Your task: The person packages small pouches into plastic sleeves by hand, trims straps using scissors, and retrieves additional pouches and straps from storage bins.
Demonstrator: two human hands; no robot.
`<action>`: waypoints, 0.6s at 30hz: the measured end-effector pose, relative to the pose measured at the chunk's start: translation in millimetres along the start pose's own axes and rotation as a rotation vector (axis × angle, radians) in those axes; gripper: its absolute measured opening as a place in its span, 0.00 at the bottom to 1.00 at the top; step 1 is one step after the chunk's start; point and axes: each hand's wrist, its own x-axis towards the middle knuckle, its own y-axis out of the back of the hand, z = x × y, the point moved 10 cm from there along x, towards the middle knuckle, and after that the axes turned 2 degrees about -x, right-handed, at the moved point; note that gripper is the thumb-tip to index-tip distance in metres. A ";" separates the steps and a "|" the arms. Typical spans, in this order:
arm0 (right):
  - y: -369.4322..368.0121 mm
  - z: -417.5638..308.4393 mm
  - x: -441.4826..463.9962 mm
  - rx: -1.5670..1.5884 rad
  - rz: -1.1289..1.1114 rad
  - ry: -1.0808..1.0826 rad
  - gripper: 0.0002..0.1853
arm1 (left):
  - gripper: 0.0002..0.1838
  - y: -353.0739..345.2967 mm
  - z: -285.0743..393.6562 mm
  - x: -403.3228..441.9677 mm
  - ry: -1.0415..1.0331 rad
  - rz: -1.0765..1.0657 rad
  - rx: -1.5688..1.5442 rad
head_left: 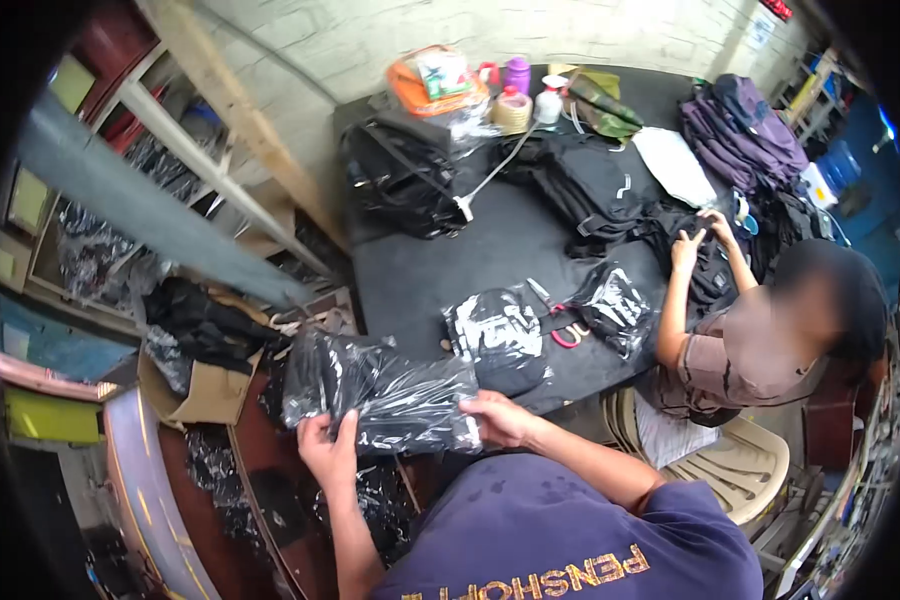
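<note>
A black item in shiny clear plastic [400, 395] is held between both hands, in front of the body at the table's near left edge. My left hand [332, 448] is closed on its lower left part, the thumb lying on the plastic. At the package's right end, my right hand [500, 418] pinches the plastic. Just beyond, on the black table [400, 275], lies another plastic-wrapped black item [498, 335]. Red-handled scissors [570, 333] rest to its right, beside a further wrapped black item [615, 305].
A seated co-worker [760, 335] at the right handles black fabric. Black bags [590, 185], tape rolls [511, 110], a purple bottle [517, 75] and purple bags [740, 130] stand along the far side. An open cardboard box [205, 393] is at left; a plastic chair [735, 465] is at right.
</note>
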 end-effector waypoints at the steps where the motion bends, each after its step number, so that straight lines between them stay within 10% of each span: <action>1: 0.8 -1.4 0.7 0.087 0.051 0.044 0.17 | 0.14 9.4 -11.1 -0.1 0.011 0.020 0.014; 4: -0.8 -4.8 -6.5 0.049 0.091 0.119 0.18 | 0.13 16.8 -64.3 -4.1 0.299 0.050 -0.161; 18: 0.8 -220.8 -202.7 -0.711 0.691 0.921 0.26 | 0.09 75.3 -88.1 -10.6 0.315 0.145 -0.247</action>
